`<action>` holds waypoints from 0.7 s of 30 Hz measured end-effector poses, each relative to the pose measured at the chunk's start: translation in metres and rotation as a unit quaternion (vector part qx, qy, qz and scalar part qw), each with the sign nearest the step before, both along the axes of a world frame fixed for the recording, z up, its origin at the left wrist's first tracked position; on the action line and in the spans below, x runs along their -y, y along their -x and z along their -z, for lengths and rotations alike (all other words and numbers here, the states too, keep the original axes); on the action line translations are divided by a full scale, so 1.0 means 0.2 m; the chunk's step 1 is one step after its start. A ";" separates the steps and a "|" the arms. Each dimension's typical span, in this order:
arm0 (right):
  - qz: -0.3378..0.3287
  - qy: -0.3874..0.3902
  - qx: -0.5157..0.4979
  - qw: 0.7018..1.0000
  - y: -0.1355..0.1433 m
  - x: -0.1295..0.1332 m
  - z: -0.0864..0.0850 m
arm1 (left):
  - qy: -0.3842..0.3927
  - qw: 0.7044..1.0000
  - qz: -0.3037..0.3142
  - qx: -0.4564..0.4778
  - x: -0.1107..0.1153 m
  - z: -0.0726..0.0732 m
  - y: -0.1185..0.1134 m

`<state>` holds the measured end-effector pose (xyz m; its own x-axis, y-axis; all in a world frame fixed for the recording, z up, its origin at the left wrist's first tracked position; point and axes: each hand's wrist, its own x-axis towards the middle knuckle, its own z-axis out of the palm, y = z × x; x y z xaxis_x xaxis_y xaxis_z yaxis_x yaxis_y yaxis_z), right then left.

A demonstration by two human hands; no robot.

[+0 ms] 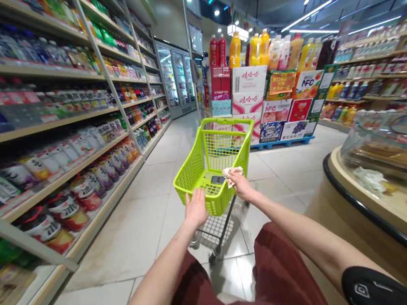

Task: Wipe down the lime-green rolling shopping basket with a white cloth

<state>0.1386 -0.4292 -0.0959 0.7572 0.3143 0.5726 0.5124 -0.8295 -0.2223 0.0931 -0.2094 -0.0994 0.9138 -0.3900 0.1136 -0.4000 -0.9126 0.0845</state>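
Observation:
A lime-green shopping cart [215, 205] stands in front of my knees, its slotted plastic basket on a grey metal frame. On the near left part of the basket's rim lies my left hand [196, 208], fingers stretched out and not wrapped round anything. My right hand [240, 183] is closed on a crumpled white cloth or tissue [228, 171] with brownish marks, at the right rim. Between my hands a small dark rectangular item [217, 179] shows at the bottom of the basket; its kind is unclear.
Tall drink shelves [84, 122] line the left side. Ahead stands a stack of juice cartons [251, 87] with bottles on top, on a blue pallet [287, 142]. A rounded counter [342, 195] curves close on my right. Glass-door coolers [175, 74] stand farther back.

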 end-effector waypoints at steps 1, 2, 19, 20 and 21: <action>0.004 -0.004 -0.001 1.000 0.02 0.01 0.00 | -0.006 1.000 -0.010 0.001 0.00 0.00 -0.01; 0.003 -0.004 -0.001 1.000 0.05 0.01 0.01 | -0.011 1.000 -0.013 0.001 0.00 0.01 -0.01; 0.144 0.017 -0.041 0.989 0.32 -0.09 0.08 | -0.025 0.999 0.025 0.019 0.12 0.00 0.00; 0.126 0.026 -0.043 0.991 0.33 -0.14 0.08 | -0.025 0.999 0.034 0.022 0.13 0.00 0.01; 0.108 0.035 -0.044 0.993 0.33 -0.18 0.09 | -0.026 0.998 0.050 0.027 0.13 0.01 0.01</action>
